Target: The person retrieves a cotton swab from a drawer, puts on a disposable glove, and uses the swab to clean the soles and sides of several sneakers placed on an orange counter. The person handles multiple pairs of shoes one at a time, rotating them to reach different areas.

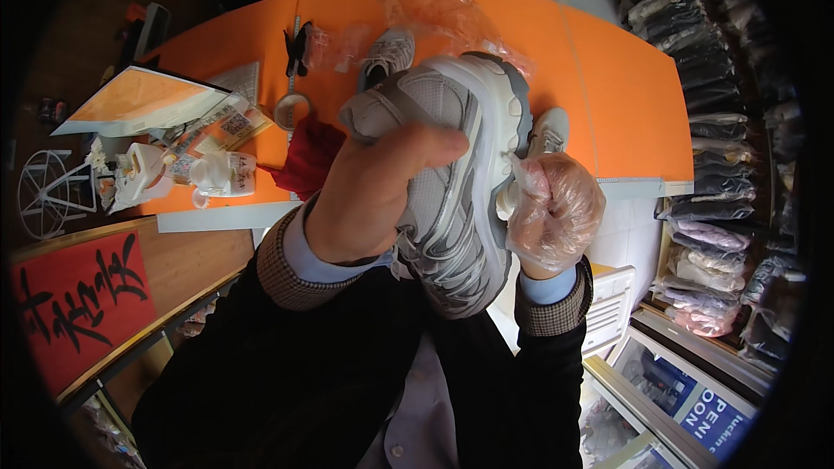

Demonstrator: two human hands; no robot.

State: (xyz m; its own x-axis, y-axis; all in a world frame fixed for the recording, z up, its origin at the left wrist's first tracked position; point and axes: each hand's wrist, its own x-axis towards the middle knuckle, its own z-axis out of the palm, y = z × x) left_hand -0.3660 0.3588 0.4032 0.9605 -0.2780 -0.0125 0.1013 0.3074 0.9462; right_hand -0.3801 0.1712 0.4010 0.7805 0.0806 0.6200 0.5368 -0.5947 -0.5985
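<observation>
A grey-and-white sneaker (449,208) is raised close to the camera, its toe towards my body and its sole edge facing right. My left hand (371,189) grips its upper near the heel, thumb across the side. My right hand (554,212), wrapped in a clear plastic glove or bag, is closed beside the sole; a small white thing shows at its fingers, too hidden to name. Behind the held shoe, another sneaker (391,52) rests on the orange tabletop (625,91). A pale shoe (552,129) lies beyond my right hand.
Clear plastic film (443,13) lies at the table's far side. On the left are a tape roll (291,109), a red cloth (309,153), a plastic jar (225,172), a keyboard (241,81) and a monitor (150,101). Bagged garments (713,176) line the right.
</observation>
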